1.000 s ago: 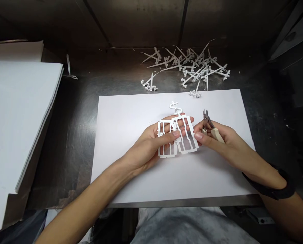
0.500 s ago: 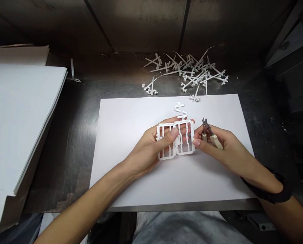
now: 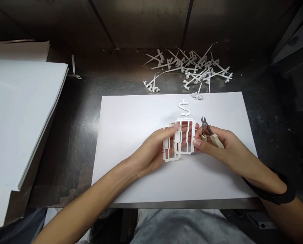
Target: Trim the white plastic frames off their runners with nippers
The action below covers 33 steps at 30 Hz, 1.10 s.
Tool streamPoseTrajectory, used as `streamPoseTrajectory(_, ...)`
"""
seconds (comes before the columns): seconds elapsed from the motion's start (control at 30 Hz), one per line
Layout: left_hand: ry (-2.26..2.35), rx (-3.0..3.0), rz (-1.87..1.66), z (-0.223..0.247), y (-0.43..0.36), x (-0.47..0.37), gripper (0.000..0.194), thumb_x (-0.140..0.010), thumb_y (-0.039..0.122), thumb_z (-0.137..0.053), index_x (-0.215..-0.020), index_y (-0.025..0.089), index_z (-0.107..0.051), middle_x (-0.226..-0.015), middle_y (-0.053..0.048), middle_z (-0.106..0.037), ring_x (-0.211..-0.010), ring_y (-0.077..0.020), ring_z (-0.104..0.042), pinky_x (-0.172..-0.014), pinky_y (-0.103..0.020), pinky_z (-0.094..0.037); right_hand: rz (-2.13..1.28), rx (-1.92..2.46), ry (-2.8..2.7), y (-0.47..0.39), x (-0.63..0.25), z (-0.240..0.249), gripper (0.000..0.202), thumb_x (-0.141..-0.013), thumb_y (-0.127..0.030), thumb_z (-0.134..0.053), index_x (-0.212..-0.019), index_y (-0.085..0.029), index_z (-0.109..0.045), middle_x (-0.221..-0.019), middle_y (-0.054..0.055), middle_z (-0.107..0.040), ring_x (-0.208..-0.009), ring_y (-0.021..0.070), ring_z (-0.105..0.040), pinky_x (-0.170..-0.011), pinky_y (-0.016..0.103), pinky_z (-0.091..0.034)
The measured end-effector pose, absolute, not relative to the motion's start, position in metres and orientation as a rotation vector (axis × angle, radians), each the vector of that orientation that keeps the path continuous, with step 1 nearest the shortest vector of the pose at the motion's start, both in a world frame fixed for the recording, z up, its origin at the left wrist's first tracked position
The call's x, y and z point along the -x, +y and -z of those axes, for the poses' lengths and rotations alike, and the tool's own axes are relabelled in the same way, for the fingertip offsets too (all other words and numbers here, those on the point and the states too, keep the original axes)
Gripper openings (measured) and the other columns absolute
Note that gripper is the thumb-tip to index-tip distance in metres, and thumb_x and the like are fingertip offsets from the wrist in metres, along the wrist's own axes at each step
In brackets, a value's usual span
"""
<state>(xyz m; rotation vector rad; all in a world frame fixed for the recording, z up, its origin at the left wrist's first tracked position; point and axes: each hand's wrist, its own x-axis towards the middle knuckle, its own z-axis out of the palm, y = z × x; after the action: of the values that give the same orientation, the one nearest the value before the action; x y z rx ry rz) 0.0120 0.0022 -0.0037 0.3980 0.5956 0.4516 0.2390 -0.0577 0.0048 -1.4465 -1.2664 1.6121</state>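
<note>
Two white plastic frames with inner bars overlap over the paper: the right-hand frame (image 3: 193,132) and, partly behind it, the left-hand frame (image 3: 172,159). An S-shaped runner (image 3: 185,109) sticks up from the top of the right-hand one. My left hand (image 3: 148,149) is closed on the frames, thumb in front and fingers spread behind; its thumb is blurred. My right hand (image 3: 227,147) pinches the right-hand frame's outer edge between thumb and fingertip. Tucked in that same hand are side cutters (image 3: 215,139) with cream handles, their jaws pointing up and slightly apart.
White paper (image 3: 131,115) lies under my hands on a dark metal table (image 3: 72,135). A heap of cut white plastic sprues (image 3: 199,73) lies behind the paper. Large white sheets (image 3: 26,112) are stacked at the left. A metal wall (image 3: 146,25) stands behind.
The frames were side by side; the left-hand one now overlaps behind the other. My left hand has moved right, and its thumb has shifted. The right hand still holds the cutters.
</note>
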Motion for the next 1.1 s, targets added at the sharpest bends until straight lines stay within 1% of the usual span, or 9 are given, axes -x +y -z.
streamPoseTrajectory(0.07,0.623,-0.457,-0.454,0.003,0.001,-0.014,0.040,-0.102,0.029,-0.078,-0.139,0.015,-0.076,-0.141,-0.016,-0.076,-0.127,-0.0302,-0.075,-0.108,-0.036,-0.059,-1.586,1.436,-1.298,-0.058,-0.238,-0.004,0.022,-0.115,-0.046,-0.076,-0.105,-0.026,-0.071,-0.100,0.000,-0.065,-0.095,0.0246,-0.061,-0.086,0.032,-0.047)
streamPoseTrajectory(0.13,0.679,-0.454,-0.477,0.001,0.002,-0.014,0.035,-0.103,0.021,-0.075,-0.137,0.015,-0.076,-0.144,-0.015,-0.074,-0.123,-0.0276,-0.077,-0.103,-0.034,-0.060,-1.481,1.457,-1.280,-0.059,-0.239,-0.002,0.022,-0.115,-0.049,-0.074,-0.112,-0.027,-0.071,-0.107,0.001,-0.068,-0.102,0.0263,-0.064,-0.091,0.034,-0.049)
streamPoseTrajectory(0.33,0.750,-0.440,-0.534,-0.004,0.009,-0.009,0.033,-0.101,0.020,-0.076,-0.133,0.020,-0.073,-0.138,-0.012,-0.078,-0.107,-0.0251,-0.081,-0.093,-0.034,-0.065,-1.112,1.626,-1.236,-0.052,-0.240,0.011,0.015,-0.107,-0.035,-0.081,-0.113,-0.027,-0.069,-0.114,0.000,-0.069,-0.105,0.0251,-0.066,-0.093,0.034,-0.049)
streamPoseTrajectory(0.43,0.791,-0.558,-0.549,-0.004,0.009,-0.007,0.028,-0.104,0.033,-0.076,-0.128,0.020,-0.070,-0.127,-0.011,-0.081,-0.095,-0.0215,-0.081,-0.081,-0.028,-0.064,-1.189,1.655,-1.258,-0.050,-0.240,0.014,0.018,-0.108,-0.035,-0.078,-0.118,-0.028,-0.065,-0.118,-0.001,-0.070,-0.106,0.0243,-0.065,-0.093,0.034,-0.047)
streamPoseTrajectory(0.53,0.815,-0.881,-0.615,-0.002,0.007,-0.004,0.030,-0.111,0.045,-0.068,-0.127,0.020,-0.070,-0.119,-0.009,-0.082,-0.096,-0.0201,-0.080,-0.086,-0.029,-0.063,-1.162,1.741,-1.379,-0.052,-0.244,0.009,0.015,-0.111,-0.042,-0.073,-0.115,-0.028,-0.067,-0.105,-0.002,-0.068,-0.091,0.0223,-0.062,-0.081,0.034,-0.044)
streamPoseTrajectory(0.67,0.742,-1.393,-0.646,-0.002,0.009,0.004,0.019,-0.112,0.034,-0.069,-0.121,0.019,-0.076,-0.115,-0.005,-0.080,-0.104,-0.0181,-0.078,-0.094,-0.026,-0.057,-1.041,1.753,-1.686,-0.055,-0.255,-0.004,0.013,-0.108,-0.036,-0.071,-0.101,-0.026,-0.068,-0.078,-0.004,-0.056,-0.069,0.0193,-0.049,-0.065,0.034,-0.036)
streamPoseTrajectory(0.77,0.693,-1.583,-0.587,-0.006,0.013,0.009,0.017,-0.113,0.031,-0.066,-0.116,0.018,-0.078,-0.109,-0.003,-0.079,-0.099,-0.0146,-0.076,-0.090,-0.024,-0.054,-0.955,1.706,-1.849,-0.056,-0.262,-0.014,0.005,-0.105,-0.029,-0.069,-0.102,-0.025,-0.070,-0.074,-0.004,-0.049,-0.063,0.0180,-0.042,-0.059,0.033,-0.031)
streamPoseTrajectory(0.9,0.673,-1.604,-0.531,-0.012,0.016,0.010,0.020,-0.114,0.029,-0.064,-0.109,0.017,-0.079,-0.104,-0.001,-0.077,-0.097,-0.0115,-0.074,-0.089,-0.020,-0.053,-0.942,1.702,-1.911,-0.056,-0.266,-0.021,0.007,-0.103,-0.030,-0.067,-0.104,-0.025,-0.071,-0.077,-0.003,-0.052,-0.064,0.0189,-0.045,-0.060,0.033,-0.034)
streamPoseTrajectory(1.1,0.636,-1.460,-0.431,-0.014,0.016,0.007,0.022,-0.115,0.030,-0.062,-0.114,0.016,-0.079,-0.111,-0.002,-0.078,-0.103,-0.0096,-0.076,-0.092,-0.015,-0.056,-0.971,1.746,-1.951,-0.058,-0.268,-0.022,0.008,-0.101,-0.034,-0.065,-0.102,-0.027,-0.070,-0.075,-0.006,-0.058,-0.061,0.0171,-0.048,-0.056,0.031,-0.038)
